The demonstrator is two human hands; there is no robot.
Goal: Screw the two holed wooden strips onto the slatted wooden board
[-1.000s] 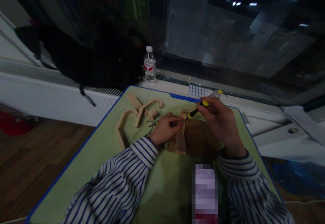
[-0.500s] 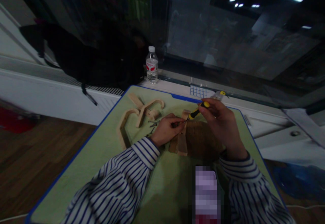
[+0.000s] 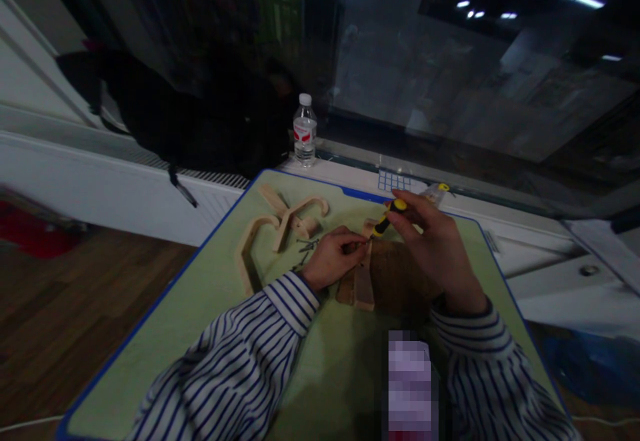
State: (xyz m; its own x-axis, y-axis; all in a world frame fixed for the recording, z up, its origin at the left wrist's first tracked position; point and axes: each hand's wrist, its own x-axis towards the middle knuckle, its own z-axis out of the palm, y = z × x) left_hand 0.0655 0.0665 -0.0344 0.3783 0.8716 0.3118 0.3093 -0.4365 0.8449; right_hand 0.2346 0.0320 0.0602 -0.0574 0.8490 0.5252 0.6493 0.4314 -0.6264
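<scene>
My right hand (image 3: pixel 433 241) grips the yellow-and-black handle of a screwdriver (image 3: pixel 389 220), which slants down to the left. At the screwdriver's tip, my left hand (image 3: pixel 336 256) is closed in a pinch. Whatever sits between those fingertips is too small and dark to make out. Beneath both hands, a pale wooden strip (image 3: pixel 365 284) lies across the edge of a dark brown wooden board (image 3: pixel 400 271). Left of my left hand lie several loose screws (image 3: pixel 306 246). Beyond them are a hooked wooden piece (image 3: pixel 243 254), a second hooked piece (image 3: pixel 284 226) and a short round wooden block (image 3: pixel 307 228).
The green table (image 3: pixel 200 334) has a blue edge. A water bottle (image 3: pixel 305 131) stands on the windowsill, beside a dark bag (image 3: pixel 200 121). Another yellow-ended tool (image 3: pixel 441 189) lies on the sill behind my right hand. A blurred-out object (image 3: pixel 410 381) is at the near side.
The whole view has shifted slightly, so things sit a little further right. My right hand has tilted the screwdriver handle more upright. My left hand keeps its pinch at the tip.
</scene>
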